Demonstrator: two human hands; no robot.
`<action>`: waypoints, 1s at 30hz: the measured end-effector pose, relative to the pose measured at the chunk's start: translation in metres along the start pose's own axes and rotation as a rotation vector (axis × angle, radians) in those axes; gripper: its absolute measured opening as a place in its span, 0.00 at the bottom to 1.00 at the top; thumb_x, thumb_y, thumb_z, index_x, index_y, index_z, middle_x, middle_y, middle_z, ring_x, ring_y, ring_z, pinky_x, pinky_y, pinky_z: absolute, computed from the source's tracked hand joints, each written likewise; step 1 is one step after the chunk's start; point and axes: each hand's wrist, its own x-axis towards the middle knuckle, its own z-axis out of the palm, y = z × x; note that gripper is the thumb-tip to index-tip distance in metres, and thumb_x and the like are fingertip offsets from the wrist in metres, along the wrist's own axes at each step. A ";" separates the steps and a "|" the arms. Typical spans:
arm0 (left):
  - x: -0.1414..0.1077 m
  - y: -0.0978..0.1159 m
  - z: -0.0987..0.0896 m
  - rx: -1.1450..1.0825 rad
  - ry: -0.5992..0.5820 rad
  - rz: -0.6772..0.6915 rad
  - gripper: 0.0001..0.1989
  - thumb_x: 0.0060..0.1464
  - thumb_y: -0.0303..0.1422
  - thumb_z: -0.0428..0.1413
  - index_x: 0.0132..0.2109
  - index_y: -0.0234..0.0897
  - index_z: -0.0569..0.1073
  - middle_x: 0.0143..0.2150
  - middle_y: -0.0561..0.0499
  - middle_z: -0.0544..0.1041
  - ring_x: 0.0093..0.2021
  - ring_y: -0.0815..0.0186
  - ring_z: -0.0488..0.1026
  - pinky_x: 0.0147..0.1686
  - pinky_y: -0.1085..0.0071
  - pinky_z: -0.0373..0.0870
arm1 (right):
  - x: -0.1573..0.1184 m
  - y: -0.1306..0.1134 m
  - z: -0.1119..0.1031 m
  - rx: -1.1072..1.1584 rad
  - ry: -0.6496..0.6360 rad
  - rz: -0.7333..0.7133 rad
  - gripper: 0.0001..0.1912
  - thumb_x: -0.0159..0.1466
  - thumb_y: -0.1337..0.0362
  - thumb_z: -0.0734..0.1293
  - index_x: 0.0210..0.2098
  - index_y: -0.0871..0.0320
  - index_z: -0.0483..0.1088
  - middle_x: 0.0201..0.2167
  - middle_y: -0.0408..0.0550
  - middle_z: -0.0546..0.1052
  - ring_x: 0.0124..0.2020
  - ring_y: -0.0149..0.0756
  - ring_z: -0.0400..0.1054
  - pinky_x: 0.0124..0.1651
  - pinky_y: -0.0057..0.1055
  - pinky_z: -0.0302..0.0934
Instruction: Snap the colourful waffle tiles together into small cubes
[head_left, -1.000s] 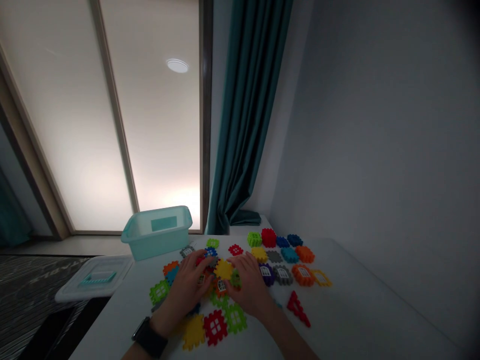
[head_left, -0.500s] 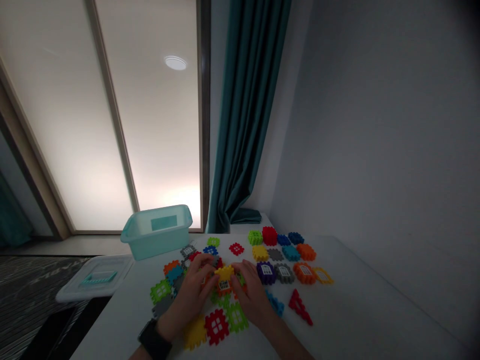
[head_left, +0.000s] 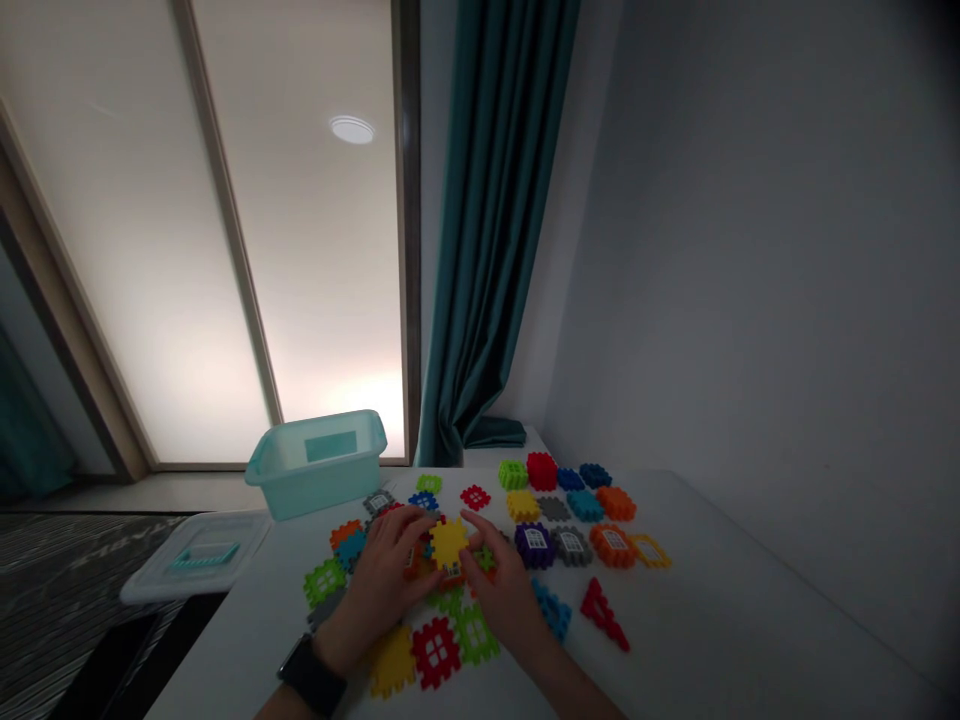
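Pinching yellow piece (head_left: pixel 449 543) by right edge with right hand (head_left: pixel 504 590), likely keeping it steady between my hands, just by orange piece (head_left: pixel 453 578); left hand (head_left: pixel 386 565) is curling close, can't tell if gripping.

Two hands (head_left: pixel 386 568) (head_left: pixel 508 592), one tub (head_left: pixel 322 490), one lid (head_left: pixel 196 583), one red triangle (head_left: pixel 606 622) show.

Yellow sq. block pc (head_left: pixel 449 543), flat w/ toothed edges.
Held up tilted, broad face twd cam; just above/against orange window pc (head_left: pixel 453 578), which is mostly hidden, only pt. of its pale grid showing below; can't tell if joined.
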 end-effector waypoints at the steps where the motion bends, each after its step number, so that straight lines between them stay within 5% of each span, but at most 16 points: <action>1: 0.000 -0.001 0.000 0.012 0.000 0.007 0.24 0.52 0.35 0.63 0.56 0.43 0.71 0.55 0.42 0.72 0.56 0.48 0.70 0.55 0.51 0.70 | 0.000 0.000 0.001 0.005 -0.008 -0.002 0.21 0.66 0.60 0.62 0.58 0.53 0.69 0.34 0.43 0.75 0.35 0.38 0.73 0.44 0.36 0.70; 5: -0.001 -0.003 0.001 0.009 -0.008 0.002 0.23 0.52 0.36 0.63 0.56 0.44 0.72 0.55 0.42 0.72 0.56 0.47 0.70 0.55 0.51 0.71 | 0.001 -0.002 -0.003 -0.064 -0.024 -0.054 0.22 0.66 0.62 0.62 0.59 0.53 0.69 0.36 0.45 0.76 0.40 0.41 0.73 0.48 0.38 0.69; 12: -0.001 -0.002 0.003 -0.112 -0.011 -0.063 0.26 0.53 0.35 0.65 0.58 0.46 0.71 0.56 0.42 0.70 0.57 0.49 0.69 0.55 0.52 0.71 | 0.002 -0.003 -0.016 -0.253 -0.069 -0.248 0.24 0.66 0.67 0.61 0.61 0.51 0.66 0.56 0.51 0.73 0.59 0.46 0.65 0.63 0.47 0.61; 20: -0.002 -0.005 0.004 -0.147 -0.012 -0.095 0.25 0.53 0.36 0.65 0.58 0.47 0.72 0.57 0.43 0.70 0.57 0.49 0.69 0.55 0.50 0.70 | 0.002 -0.002 -0.016 -0.292 -0.090 -0.340 0.30 0.64 0.70 0.61 0.65 0.50 0.62 0.59 0.51 0.72 0.62 0.45 0.64 0.65 0.48 0.60; 24: -0.002 -0.006 0.004 -0.147 -0.014 -0.094 0.26 0.53 0.36 0.65 0.59 0.48 0.72 0.56 0.43 0.69 0.57 0.48 0.68 0.56 0.49 0.70 | 0.002 -0.002 -0.015 -0.230 -0.090 -0.293 0.27 0.64 0.69 0.62 0.63 0.50 0.64 0.59 0.51 0.72 0.62 0.45 0.64 0.66 0.48 0.59; 30: -0.001 -0.004 0.007 -0.143 0.025 -0.097 0.23 0.54 0.35 0.63 0.57 0.43 0.71 0.55 0.42 0.70 0.56 0.50 0.70 0.54 0.52 0.71 | -0.002 0.000 0.000 0.066 -0.003 0.010 0.23 0.67 0.62 0.62 0.61 0.53 0.65 0.48 0.50 0.76 0.50 0.41 0.72 0.52 0.37 0.69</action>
